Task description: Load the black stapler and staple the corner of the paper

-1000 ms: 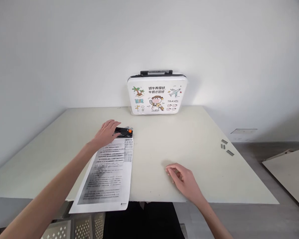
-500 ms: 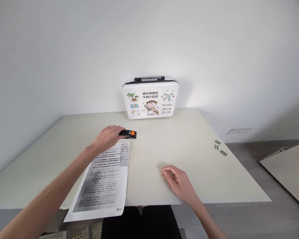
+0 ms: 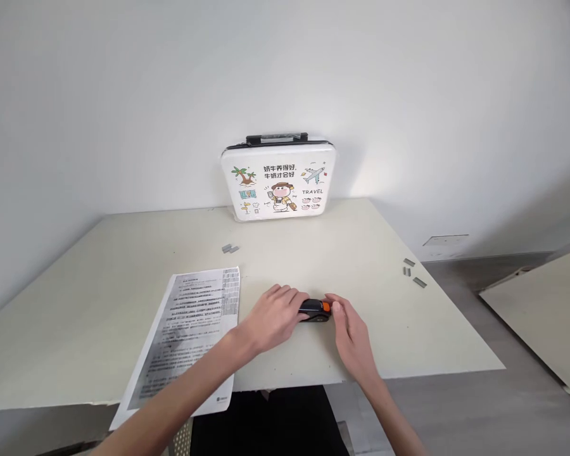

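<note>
My left hand (image 3: 276, 315) is closed around a black stapler (image 3: 315, 311) with an orange end, low over the front half of the table. At the stapler's orange end, my right hand (image 3: 352, 326) has its thumb and index finger bent against it. Part of the stapler is hidden under my left fingers. To the left lies a printed sheet of paper (image 3: 180, 329), partly covered by my left forearm and overhanging the table's front edge.
A white carry case (image 3: 280, 183) with cartoon prints stands against the wall at the back of the table (image 3: 408, 335). Small grey staple strips (image 3: 229, 249) lie behind the paper, and several more strips (image 3: 419, 282) lie near the right edge.
My left hand has brought the stapler right and toward me, uncovering the staple strips behind the paper. My right hand has moved up slightly to meet the stapler's orange end.
</note>
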The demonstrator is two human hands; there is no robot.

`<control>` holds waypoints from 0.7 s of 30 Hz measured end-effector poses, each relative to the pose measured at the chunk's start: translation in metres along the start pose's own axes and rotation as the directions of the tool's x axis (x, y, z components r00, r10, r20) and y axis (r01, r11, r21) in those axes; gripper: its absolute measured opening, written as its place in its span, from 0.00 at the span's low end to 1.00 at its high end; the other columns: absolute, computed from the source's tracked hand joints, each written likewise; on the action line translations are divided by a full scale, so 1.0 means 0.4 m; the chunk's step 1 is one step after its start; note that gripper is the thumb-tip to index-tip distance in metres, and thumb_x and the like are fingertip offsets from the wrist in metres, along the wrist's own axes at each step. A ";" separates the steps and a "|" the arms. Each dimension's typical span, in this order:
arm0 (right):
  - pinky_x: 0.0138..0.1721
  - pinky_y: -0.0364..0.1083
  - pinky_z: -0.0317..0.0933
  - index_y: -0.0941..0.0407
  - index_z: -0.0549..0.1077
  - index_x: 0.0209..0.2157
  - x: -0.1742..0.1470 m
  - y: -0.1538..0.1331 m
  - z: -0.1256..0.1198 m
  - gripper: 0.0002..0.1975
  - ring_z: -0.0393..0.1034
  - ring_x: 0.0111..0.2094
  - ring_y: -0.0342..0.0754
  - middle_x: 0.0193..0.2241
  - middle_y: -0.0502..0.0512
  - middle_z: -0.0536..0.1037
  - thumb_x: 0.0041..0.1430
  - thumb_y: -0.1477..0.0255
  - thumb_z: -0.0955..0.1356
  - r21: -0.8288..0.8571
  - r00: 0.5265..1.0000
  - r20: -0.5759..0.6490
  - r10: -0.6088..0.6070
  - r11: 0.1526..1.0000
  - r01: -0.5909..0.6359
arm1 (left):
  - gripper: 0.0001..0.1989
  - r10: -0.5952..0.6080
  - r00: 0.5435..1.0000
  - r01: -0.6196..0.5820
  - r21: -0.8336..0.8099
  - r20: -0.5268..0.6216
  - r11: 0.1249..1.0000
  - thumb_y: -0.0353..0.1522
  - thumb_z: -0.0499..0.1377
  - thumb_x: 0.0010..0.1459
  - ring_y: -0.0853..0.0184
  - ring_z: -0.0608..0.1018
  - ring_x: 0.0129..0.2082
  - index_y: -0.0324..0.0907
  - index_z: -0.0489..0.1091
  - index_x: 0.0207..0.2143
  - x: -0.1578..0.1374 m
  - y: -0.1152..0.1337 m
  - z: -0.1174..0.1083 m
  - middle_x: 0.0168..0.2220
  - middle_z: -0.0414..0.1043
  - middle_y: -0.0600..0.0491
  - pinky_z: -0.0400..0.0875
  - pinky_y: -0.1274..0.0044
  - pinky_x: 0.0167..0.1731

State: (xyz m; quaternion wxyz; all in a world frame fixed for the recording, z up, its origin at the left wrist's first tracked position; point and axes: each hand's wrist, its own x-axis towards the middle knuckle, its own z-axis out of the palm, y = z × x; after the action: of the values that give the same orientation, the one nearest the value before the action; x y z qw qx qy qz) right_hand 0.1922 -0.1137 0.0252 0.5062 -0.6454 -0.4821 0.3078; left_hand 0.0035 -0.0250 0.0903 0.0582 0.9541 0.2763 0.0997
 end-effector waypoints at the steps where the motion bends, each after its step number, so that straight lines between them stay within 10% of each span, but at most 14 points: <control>1: 0.60 0.56 0.67 0.52 0.74 0.56 0.000 0.003 0.001 0.26 0.73 0.58 0.55 0.57 0.61 0.78 0.76 0.52 0.57 0.001 1.000 0.004 -0.003 1.000 0.003 | 0.08 0.001 1.000 -0.001 -0.013 -0.008 1.000 0.33 0.55 0.74 0.56 0.81 0.43 0.42 0.67 0.52 0.003 0.006 0.012 0.44 0.79 0.47 0.71 0.65 0.44; 11: 0.59 0.57 0.65 0.52 0.74 0.55 0.008 0.017 0.004 0.23 0.72 0.56 0.55 0.55 0.61 0.78 0.77 0.54 0.56 -0.042 0.999 0.039 -0.021 0.999 0.022 | 0.21 -0.152 0.980 0.107 -0.306 -0.128 0.946 0.39 0.67 0.66 0.56 0.80 0.48 0.47 0.67 0.57 -0.065 -0.054 0.052 0.49 0.79 0.49 0.76 0.62 0.49; 21: 0.61 0.59 0.64 0.51 0.72 0.58 0.007 0.017 0.006 0.24 0.71 0.58 0.56 0.56 0.62 0.77 0.76 0.54 0.56 -0.071 0.999 0.046 -0.001 0.997 0.005 | 0.06 -0.189 0.974 0.138 -0.330 -0.126 0.934 0.36 0.66 0.67 0.59 0.79 0.43 0.45 0.75 0.43 -0.101 -0.091 0.068 0.43 0.80 0.51 0.76 0.66 0.44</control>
State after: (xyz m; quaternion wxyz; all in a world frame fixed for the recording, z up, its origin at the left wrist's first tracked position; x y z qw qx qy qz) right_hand 0.1933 -0.1105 0.0181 0.4721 -0.6552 -0.5051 0.3044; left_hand -0.0427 -0.0177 0.0514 0.1981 0.8950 0.3388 0.2120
